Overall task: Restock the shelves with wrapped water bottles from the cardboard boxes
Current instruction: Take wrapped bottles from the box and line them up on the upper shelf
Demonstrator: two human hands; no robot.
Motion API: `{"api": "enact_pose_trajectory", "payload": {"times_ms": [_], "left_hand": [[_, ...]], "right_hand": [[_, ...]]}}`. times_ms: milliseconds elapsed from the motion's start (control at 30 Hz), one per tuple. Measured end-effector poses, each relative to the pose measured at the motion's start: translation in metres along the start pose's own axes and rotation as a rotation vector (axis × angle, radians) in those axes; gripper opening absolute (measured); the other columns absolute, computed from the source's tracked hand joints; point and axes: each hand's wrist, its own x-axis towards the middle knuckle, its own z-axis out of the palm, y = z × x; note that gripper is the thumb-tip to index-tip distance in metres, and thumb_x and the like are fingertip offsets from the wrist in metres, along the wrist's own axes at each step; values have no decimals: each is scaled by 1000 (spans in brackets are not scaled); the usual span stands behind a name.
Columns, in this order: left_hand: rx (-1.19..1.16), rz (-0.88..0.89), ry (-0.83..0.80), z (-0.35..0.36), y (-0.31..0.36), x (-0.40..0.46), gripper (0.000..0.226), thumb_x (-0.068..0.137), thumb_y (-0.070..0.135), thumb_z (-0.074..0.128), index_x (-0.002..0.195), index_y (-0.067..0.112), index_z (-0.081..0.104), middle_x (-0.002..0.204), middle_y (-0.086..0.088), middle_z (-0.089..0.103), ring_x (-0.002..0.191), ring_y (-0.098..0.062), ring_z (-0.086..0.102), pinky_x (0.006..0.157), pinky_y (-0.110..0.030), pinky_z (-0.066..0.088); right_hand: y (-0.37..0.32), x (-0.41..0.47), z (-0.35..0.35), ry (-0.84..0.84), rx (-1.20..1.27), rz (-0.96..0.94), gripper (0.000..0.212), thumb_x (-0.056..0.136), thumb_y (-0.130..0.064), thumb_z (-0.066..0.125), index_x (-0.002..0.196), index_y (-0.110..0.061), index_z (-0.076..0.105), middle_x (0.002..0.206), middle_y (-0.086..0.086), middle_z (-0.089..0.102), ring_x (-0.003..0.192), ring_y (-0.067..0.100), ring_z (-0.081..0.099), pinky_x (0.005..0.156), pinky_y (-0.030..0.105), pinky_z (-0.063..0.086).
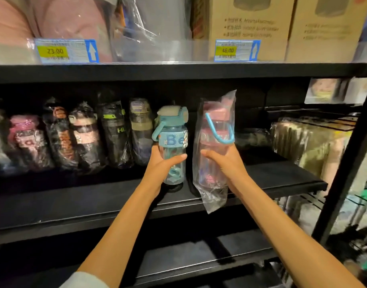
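My left hand grips a blue water bottle with a blue strap and a "Be" band, held upright just above the black middle shelf. My right hand grips a pink water bottle inside a loose clear plastic bag, with a blue loop strap across its front. The bag's bottom hangs over the shelf's front edge. The two bottles stand side by side, slightly apart. To the left, a row of several wrapped bottles lines the back of the same shelf.
The upper shelf carries wrapped goods and cardboard boxes behind price tags. Wrapped packages lie at the right end of the middle shelf. A black upright post frames the right side. A lower black shelf sits below.
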Motion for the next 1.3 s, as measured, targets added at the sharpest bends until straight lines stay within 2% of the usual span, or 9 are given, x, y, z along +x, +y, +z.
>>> {"api": "enact_pose_trajectory", "payload": {"times_ms": [233,367,533,667,800,933,1000,1167,1300], "left_hand": [[45,-70,192,10,-12,18,58,74,23,94,114,22,52,116,0,69,108,-17,69,100,-46,56],[83,-115,241,13,-26,18,94,56,38,101,131,16,49,126,-2,68,114,-19,69,103,-48,55],[80,-58,233,18,-34,24,110,50,45,101,142,22,47,133,1,67,120,-17,67,105,-45,53],[128,-51,240,25,-30,27,68,63,34,97,116,37,54,124,6,69,117,-17,67,104,-41,53],[167,-91,257,24,-35,34,35,79,18,90,104,28,67,104,7,77,103,-16,72,98,-37,56],[183,-181,310,24,-35,39,55,67,34,94,105,1,73,73,3,69,66,-14,58,67,-25,47],[157,-195,305,22,-38,44,76,52,43,94,112,1,74,93,0,77,84,-17,66,76,-28,48],[96,-229,327,19,-50,62,80,71,30,95,138,4,60,135,0,66,125,-24,58,104,-34,45],[69,-239,338,24,-52,71,90,77,30,92,148,1,46,131,5,51,123,-19,46,101,-30,36]], "right_hand": [[14,29,-28,-93,33,32,69,84,-18,86,141,-29,50,125,-11,69,110,0,68,99,27,55],[24,38,-51,-147,27,29,77,81,-19,89,145,-30,48,129,-10,68,116,4,67,105,36,54],[34,43,-74,-162,23,31,83,78,-21,91,147,-29,47,132,-10,67,120,5,65,108,40,53],[38,46,-86,-168,26,27,85,78,-20,91,149,-30,46,132,-11,67,120,4,65,108,37,53],[42,47,-93,-145,36,26,84,80,-20,90,150,-30,45,133,-9,67,120,6,65,108,39,53],[46,50,-98,-131,19,31,84,81,-21,89,150,-33,44,134,-12,65,120,3,64,107,35,52],[50,51,-102,-135,17,26,85,81,-18,88,151,-33,42,135,-13,64,121,1,63,105,31,52],[64,62,-109,-100,17,39,84,80,-13,89,149,-30,44,136,-8,65,123,8,64,102,31,53],[61,65,-105,-114,29,40,68,82,-8,86,138,-25,52,119,-5,73,104,7,73,88,28,61]]}}
